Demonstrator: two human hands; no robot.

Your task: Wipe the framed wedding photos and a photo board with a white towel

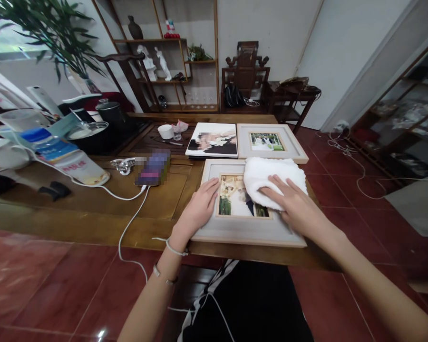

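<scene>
With the right grip (288, 195) spread rather than clenched, presses a thick white cloth (271, 166) against the upper right of a framed picture (249, 231), most likely to spread the load evenly over the surface. With the left grip (201, 204) likewise unclenched, rests extended fingers along the left side of the same framed picture, reaching close to the inner photo, presumably to brace against sliding under the cloth. Locate the framed picture face up on the bench (178, 190), near the front edge and directly before the torso, apparently for equal reach with both arms. Note, just beyond, a second frame (292, 141) and a photo panel (214, 134) side by side, probably set back to leave working room. Note also, toward the left, a phone (151, 168) with cable (120, 240) attached and, farther off, a tilted-looking bottle (66, 161), both well apart from the cloth.
</scene>
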